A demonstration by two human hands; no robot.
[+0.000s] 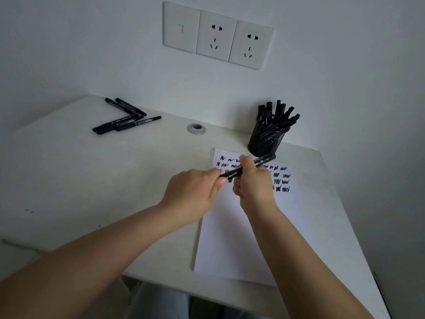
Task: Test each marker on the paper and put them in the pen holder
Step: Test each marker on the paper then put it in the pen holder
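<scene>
- Head view, nearest first: both hands meet over the paper (232, 238), holding one black marker (264, 160) slantwise above the scribbles.
- Left hand (195, 192) pinches its near end; right hand (253, 180) grips the barrel.
- Beyond, the mesh pen holder (264, 140) stands full of markers at the paper's far edge.
- Farthest left, loose markers (126, 118) lie on the desk (92, 176).
</scene>
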